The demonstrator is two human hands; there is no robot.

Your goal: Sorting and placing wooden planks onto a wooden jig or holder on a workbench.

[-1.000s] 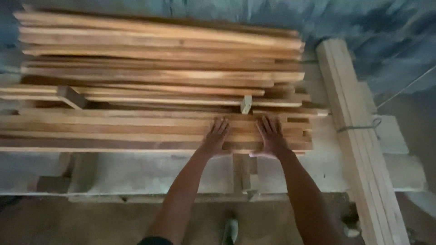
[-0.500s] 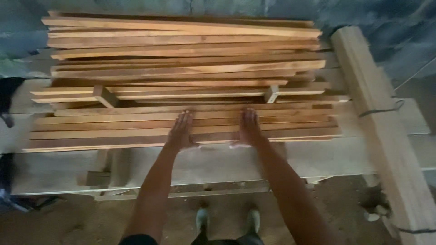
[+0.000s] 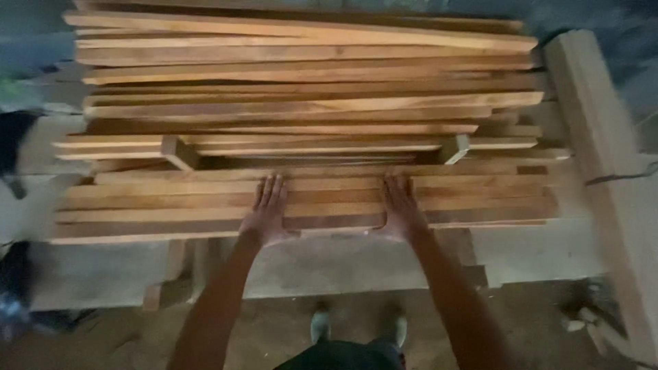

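Note:
A wide stack of long wooden planks [image 3: 308,109] lies crosswise in front of me, reddish-brown and uneven at the ends. My left hand [image 3: 264,211] rests flat, fingers spread, on the nearest planks [image 3: 137,209] at the front edge of the stack. My right hand [image 3: 399,209] lies flat on the same planks, a short way to the right. Neither hand grips anything; both palms press on the top faces. Short wooden spacers [image 3: 179,152] sit between layers further back.
A thick pale beam [image 3: 603,137] runs away from me along the right side, with a cord around it. The stack rests on pale concrete blocks [image 3: 343,264]. My two feet [image 3: 356,325] stand on the dirt floor below. Wood scraps [image 3: 589,322] lie at lower right.
My hands have spread further apart along the front planks. The view has shifted so the stack sits more centred and closer.

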